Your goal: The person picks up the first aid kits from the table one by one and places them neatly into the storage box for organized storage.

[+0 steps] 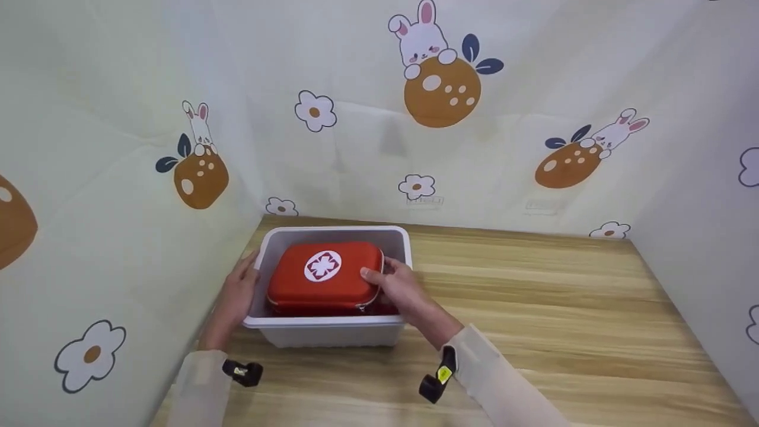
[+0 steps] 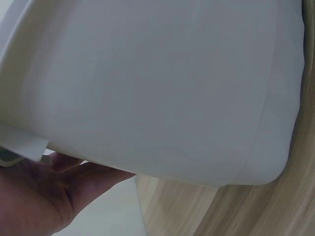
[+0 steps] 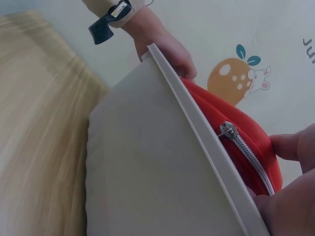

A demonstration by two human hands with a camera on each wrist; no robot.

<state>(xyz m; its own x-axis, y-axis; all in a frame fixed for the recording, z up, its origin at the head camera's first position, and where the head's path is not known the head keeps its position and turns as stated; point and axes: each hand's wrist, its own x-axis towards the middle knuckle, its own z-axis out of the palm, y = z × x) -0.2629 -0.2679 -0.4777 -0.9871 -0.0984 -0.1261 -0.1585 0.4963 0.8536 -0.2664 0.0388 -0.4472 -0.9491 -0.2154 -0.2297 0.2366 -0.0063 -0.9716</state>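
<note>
A red zippered first-aid kit (image 1: 326,276) with a white emblem lies inside a light grey plastic bin (image 1: 332,321), tilted, with its top near rim height. At the kit's right end, my right hand (image 1: 409,293) grips it with the thumb on the lid and fingers down the side. My left hand (image 1: 236,296) holds the bin by its left rim. The left wrist view has the left hand (image 2: 44,196) along the bin's outer wall. In the right wrist view, the kit's silver zipper (image 3: 248,155) shows above the rim, beside the right hand (image 3: 295,196).
The bin stands on a wood-grain table (image 1: 533,332), towards its left side. Pale fabric walls (image 1: 350,154) printed with rabbits and flowers enclose the left, back and right. Each wrist wears a black camera mount (image 1: 439,375).
</note>
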